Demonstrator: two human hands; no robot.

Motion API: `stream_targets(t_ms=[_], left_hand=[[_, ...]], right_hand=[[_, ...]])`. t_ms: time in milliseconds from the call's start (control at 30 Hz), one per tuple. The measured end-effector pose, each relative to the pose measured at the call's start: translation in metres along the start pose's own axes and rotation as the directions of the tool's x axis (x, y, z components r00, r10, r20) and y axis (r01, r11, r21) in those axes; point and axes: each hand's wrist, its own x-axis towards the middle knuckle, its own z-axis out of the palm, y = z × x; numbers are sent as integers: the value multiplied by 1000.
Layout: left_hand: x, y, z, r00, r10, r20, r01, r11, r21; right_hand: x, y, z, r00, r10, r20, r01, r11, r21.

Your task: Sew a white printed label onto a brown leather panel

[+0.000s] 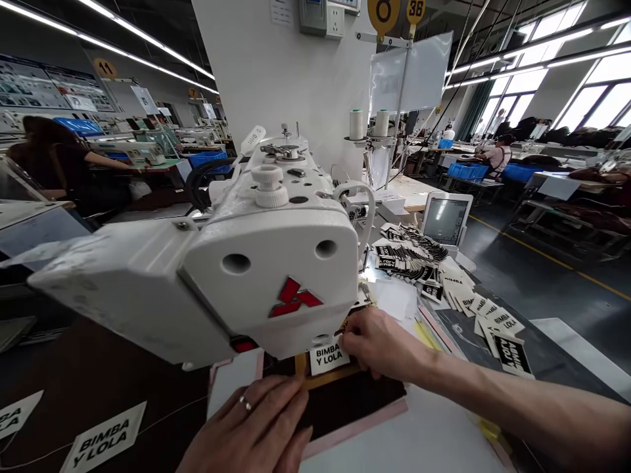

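Note:
A white sewing machine (256,263) with a red logo fills the middle of the view. Under its head lies a dark piece of fabric (352,401) with a white "BIMBA Y LOLA" label (328,357) on it, framed by a brown guide. My left hand (251,430) rests flat on the fabric in front of the machine, fingers stretched out, a ring on one finger. My right hand (377,345) reaches in from the right and its fingertips pinch the right edge of the label beneath the machine head.
Several black and white labels (444,282) lie piled at the right of the table near a small screen (446,220). More white labels (103,440) lie at the lower left. Thread cones (367,123) stand behind. Other people work at tables far left and far right.

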Motion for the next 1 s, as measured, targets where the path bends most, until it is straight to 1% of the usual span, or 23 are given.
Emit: stream_targets(t_ms=[67, 167, 200, 333, 467, 500, 533, 567, 600, 667, 700, 767, 800, 833, 900, 933, 967, 1000], left_hand=[[6, -2, 1, 998, 27, 61, -30, 999, 40], [13, -3, 1, 982, 2, 188, -23, 994, 105], [13, -3, 1, 979, -2, 205, -23, 993, 119], [11, -6, 3, 973, 3, 231, -32, 992, 123], [11, -11, 2, 964, -10, 265, -13, 996, 83], [12, -12, 3, 963, -9, 269, -8, 998, 64], [12, -12, 3, 962, -17, 271, 5, 999, 45], [13, -13, 4, 960, -33, 279, 27, 999, 25], [13, -12, 5, 953, -56, 297, 58, 998, 5], [17, -6, 4, 930, -122, 346, 142, 989, -34], [20, -3, 1, 914, -154, 376, 186, 981, -49], [28, 5, -7, 880, -211, 426, 271, 959, -85], [34, 8, -12, 858, -204, 472, 282, 954, -101], [39, 10, -18, 845, -178, 504, 263, 960, -101], [48, 12, -29, 821, -190, 538, 256, 965, -51], [51, 13, -34, 813, -194, 549, 248, 968, -26], [54, 14, -38, 806, -200, 557, 242, 970, -3], [56, 15, -42, 801, -202, 563, 235, 972, 15]], right_hand=[[1, -4, 0, 1000, -12, -19, 12, 999, -45], [0, -10, 1, 998, -34, -49, 28, 992, -123], [0, -11, 1, 997, -45, -62, 35, 988, -152], [1, -8, 7, 986, -121, -119, 85, 959, -269], [-1, 3, 12, 957, -214, -195, 126, 915, -384], [-4, 6, 12, 945, -252, -206, 149, 898, -413], [-8, 9, 12, 929, -315, -195, 200, 869, -453], [-13, 13, 12, 904, -398, -157, 277, 824, -495], [-18, 17, 12, 866, -490, -98, 370, 761, -533], [-28, 27, 14, 760, -649, 20, 534, 606, -589], [-31, 34, 16, 708, -704, 56, 582, 536, -612], [-31, 50, 18, 624, -778, 70, 604, 424, -675], [-27, 59, 19, 570, -818, 80, 608, 354, -710], [-21, 69, 20, 513, -854, 86, 606, 289, -741], [-7, 87, 21, 386, -919, 82, 595, 180, -784], [0, 96, 22, 332, -940, 86, 594, 137, -793], [7, 104, 23, 299, -950, 90, 593, 111, -798], [12, 111, 24, 284, -954, 98, 593, 94, -800]])
